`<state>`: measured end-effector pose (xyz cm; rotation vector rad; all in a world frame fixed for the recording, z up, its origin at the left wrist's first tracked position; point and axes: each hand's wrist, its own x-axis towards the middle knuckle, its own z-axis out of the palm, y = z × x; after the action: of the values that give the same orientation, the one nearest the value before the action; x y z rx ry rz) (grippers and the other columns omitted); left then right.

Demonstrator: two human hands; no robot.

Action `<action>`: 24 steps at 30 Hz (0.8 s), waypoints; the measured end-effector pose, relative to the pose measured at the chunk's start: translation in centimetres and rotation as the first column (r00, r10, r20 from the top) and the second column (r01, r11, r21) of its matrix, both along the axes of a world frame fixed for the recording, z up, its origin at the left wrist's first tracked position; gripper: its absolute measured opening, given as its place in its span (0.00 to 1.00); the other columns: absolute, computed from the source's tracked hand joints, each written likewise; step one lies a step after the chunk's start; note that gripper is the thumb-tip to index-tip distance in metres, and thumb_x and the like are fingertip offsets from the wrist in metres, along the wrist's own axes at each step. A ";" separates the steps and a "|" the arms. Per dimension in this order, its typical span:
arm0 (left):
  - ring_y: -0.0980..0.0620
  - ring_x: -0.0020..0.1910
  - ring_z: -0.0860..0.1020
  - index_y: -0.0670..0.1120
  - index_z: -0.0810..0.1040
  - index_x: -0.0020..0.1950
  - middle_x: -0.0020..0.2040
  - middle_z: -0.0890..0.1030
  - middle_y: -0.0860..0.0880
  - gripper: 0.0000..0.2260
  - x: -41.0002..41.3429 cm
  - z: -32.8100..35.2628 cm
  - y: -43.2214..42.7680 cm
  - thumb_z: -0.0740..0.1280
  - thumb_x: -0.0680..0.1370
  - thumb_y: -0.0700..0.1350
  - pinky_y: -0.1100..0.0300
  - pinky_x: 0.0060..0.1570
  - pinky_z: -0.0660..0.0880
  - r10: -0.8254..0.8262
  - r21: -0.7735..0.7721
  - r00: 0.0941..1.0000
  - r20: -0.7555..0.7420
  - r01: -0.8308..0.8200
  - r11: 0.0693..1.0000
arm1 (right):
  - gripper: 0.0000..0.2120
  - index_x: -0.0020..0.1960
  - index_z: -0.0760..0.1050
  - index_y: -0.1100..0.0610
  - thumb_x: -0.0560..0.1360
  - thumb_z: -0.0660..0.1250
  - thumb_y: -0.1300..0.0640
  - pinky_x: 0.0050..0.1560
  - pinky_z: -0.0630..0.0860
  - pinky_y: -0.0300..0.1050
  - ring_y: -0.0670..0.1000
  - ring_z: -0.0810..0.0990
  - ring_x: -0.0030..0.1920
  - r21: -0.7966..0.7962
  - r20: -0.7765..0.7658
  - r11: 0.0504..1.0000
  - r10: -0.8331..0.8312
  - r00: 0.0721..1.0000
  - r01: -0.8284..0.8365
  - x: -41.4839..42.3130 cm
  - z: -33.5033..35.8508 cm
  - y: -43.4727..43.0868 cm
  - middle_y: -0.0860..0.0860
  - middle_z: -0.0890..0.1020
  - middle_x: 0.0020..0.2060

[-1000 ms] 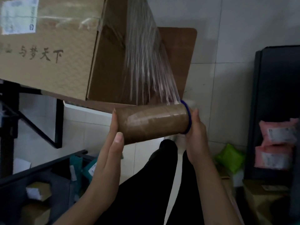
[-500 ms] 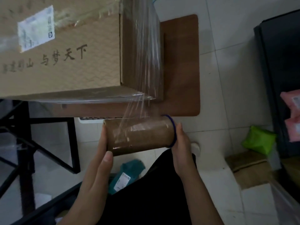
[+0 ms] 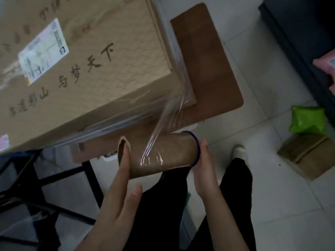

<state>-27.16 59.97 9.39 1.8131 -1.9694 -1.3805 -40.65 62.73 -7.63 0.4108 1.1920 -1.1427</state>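
Swinging past the near corner of the cardboard box (image 3: pixel 90 69), the roll of stretch film (image 3: pixel 163 156) now sits tilted, its hollow left end showing where half a second ago it was side-on. The film (image 3: pixel 163 122) has narrowed to a bunched strand from that corner to the roll. The left hand (image 3: pixel 119 192) and right hand (image 3: pixel 204 165) press its two ends, fingers straight, holding it in the air just off the table (image 3: pixel 208 69). A green bag (image 3: pixel 308 120) and small carton (image 3: pixel 304 154) lie on the floor. The box's label (image 3: pixel 43 51) is too blurred to read.
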 end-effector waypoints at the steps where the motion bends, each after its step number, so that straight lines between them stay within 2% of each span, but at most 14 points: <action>1: 0.57 0.76 0.55 0.61 0.50 0.76 0.77 0.56 0.59 0.29 1.0 0.4 -0.7 0.55 0.75 0.55 0.55 0.71 0.57 -0.057 -0.008 0.998 -0.003 0.056 0.998 | 0.24 0.64 0.76 0.58 0.80 0.54 0.43 0.54 0.78 0.40 0.47 0.83 0.52 0.012 0.019 0.999 -0.047 0.999 0.047 1.3 0.1 -0.3 0.53 0.84 0.56; 3: 0.57 0.76 0.54 0.59 0.48 0.76 0.77 0.55 0.59 0.30 3.0 0.9 -1.9 0.54 0.75 0.54 0.56 0.71 0.55 -0.144 -0.010 0.989 0.017 0.144 0.989 | 0.30 0.67 0.74 0.58 0.76 0.56 0.38 0.67 0.72 0.49 0.50 0.80 0.60 -0.034 0.003 0.995 -0.091 0.996 0.091 3.5 1.0 -0.9 0.55 0.81 0.61; 4: 0.58 0.76 0.54 0.59 0.48 0.76 0.77 0.54 0.59 0.29 4.0 1.1 -2.4 0.53 0.75 0.54 0.57 0.71 0.54 -0.177 -0.009 0.984 0.031 0.177 0.984 | 0.32 0.68 0.74 0.58 0.75 0.56 0.37 0.69 0.70 0.50 0.50 0.79 0.62 -0.061 -0.011 0.993 -0.099 0.995 0.098 4.8 1.2 -0.8 0.55 0.81 0.62; 6: 0.62 0.76 0.51 0.61 0.47 0.76 0.77 0.51 0.63 0.29 5.5 1.3 -2.9 0.53 0.76 0.56 0.65 0.71 0.52 -0.223 -0.001 0.974 0.045 0.223 0.975 | 0.29 0.66 0.75 0.57 0.77 0.54 0.38 0.69 0.69 0.48 0.49 0.79 0.63 -0.079 0.016 0.985 -0.156 0.988 0.157 6.7 1.1 -0.6 0.54 0.81 0.62; 8: 0.70 0.73 0.48 0.62 0.46 0.75 0.73 0.47 0.73 0.30 6.6 1.2 -3.0 0.52 0.75 0.62 0.79 0.65 0.50 -0.243 0.028 0.968 0.056 0.242 0.970 | 0.23 0.61 0.78 0.54 0.80 0.52 0.42 0.64 0.72 0.44 0.47 0.80 0.60 -0.084 0.028 0.979 -0.183 0.983 0.184 7.6 1.1 -0.4 0.53 0.83 0.59; 10: 0.74 0.71 0.45 0.58 0.44 0.76 0.70 0.45 0.78 0.34 7.6 0.8 -3.2 0.50 0.74 0.69 0.83 0.61 0.48 -0.327 0.045 0.941 0.082 0.324 0.945 | 0.23 0.61 0.78 0.56 0.81 0.52 0.43 0.59 0.74 0.42 0.49 0.81 0.60 -0.067 0.009 0.975 -0.213 0.977 0.213 8.7 0.5 -0.1 0.54 0.83 0.58; 12: 0.75 0.71 0.45 0.54 0.43 0.76 0.69 0.44 0.79 0.36 8.9 0.1 -3.8 0.47 0.74 0.71 0.82 0.62 0.46 -0.416 0.022 0.905 0.087 0.416 0.909 | 0.25 0.63 0.78 0.58 0.82 0.52 0.43 0.51 0.77 0.38 0.49 0.82 0.58 -0.039 -0.050 0.969 -0.246 0.968 0.244 9.7 0.1 0.3 0.56 0.83 0.57; 14: 0.74 0.71 0.43 0.56 0.42 0.76 0.70 0.43 0.78 0.36 10.3 -0.7 -4.7 0.48 0.73 0.71 0.78 0.66 0.46 -0.454 0.025 0.888 0.067 0.453 0.891 | 0.24 0.59 0.79 0.57 0.82 0.51 0.43 0.47 0.78 0.36 0.48 0.84 0.54 -0.023 -0.088 0.956 -0.293 0.952 0.292 10.9 -0.1 0.6 0.55 0.85 0.54; 16: 0.73 0.72 0.43 0.60 0.41 0.75 0.71 0.43 0.77 0.37 12.0 -1.2 -5.5 0.49 0.72 0.73 0.74 0.68 0.46 -0.458 0.074 0.889 0.027 0.455 0.888 | 0.23 0.55 0.81 0.54 0.82 0.52 0.43 0.51 0.78 0.40 0.48 0.84 0.53 -0.032 -0.110 0.935 -0.354 0.929 0.352 12.5 -0.2 0.5 0.53 0.86 0.50; 19: 0.69 0.73 0.46 0.59 0.42 0.76 0.73 0.45 0.73 0.37 15.4 -1.4 -7.2 0.51 0.73 0.71 0.75 0.69 0.48 -0.529 0.076 0.848 -0.009 0.528 0.846 | 0.23 0.54 0.81 0.53 0.81 0.53 0.41 0.61 0.75 0.45 0.48 0.84 0.54 -0.035 -0.129 0.917 -0.399 0.908 0.398 15.9 0.0 -0.3 0.52 0.86 0.51; 21: 0.66 0.74 0.48 0.57 0.44 0.76 0.74 0.47 0.71 0.36 17.7 -1.0 -8.3 0.52 0.74 0.70 0.71 0.71 0.49 -0.575 0.072 0.818 -0.026 0.575 0.815 | 0.24 0.55 0.81 0.54 0.80 0.52 0.40 0.60 0.75 0.45 0.49 0.83 0.56 -0.049 -0.130 0.904 -0.427 0.895 0.424 18.8 0.3 -1.1 0.53 0.86 0.52; 24: 0.69 0.73 0.50 0.55 0.48 0.76 0.73 0.49 0.74 0.35 20.5 -0.3 -9.8 0.52 0.75 0.69 0.77 0.66 0.50 -0.633 0.018 0.774 -0.023 0.633 0.774 | 0.23 0.56 0.80 0.54 0.80 0.53 0.40 0.59 0.75 0.44 0.48 0.83 0.56 -0.068 -0.125 0.865 -0.501 0.856 0.496 22.8 0.9 -1.8 0.53 0.85 0.54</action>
<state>-6.62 50.18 9.12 1.1503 -2.7113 -1.5579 -17.81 60.93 -6.70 0.6490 1.2191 -1.6621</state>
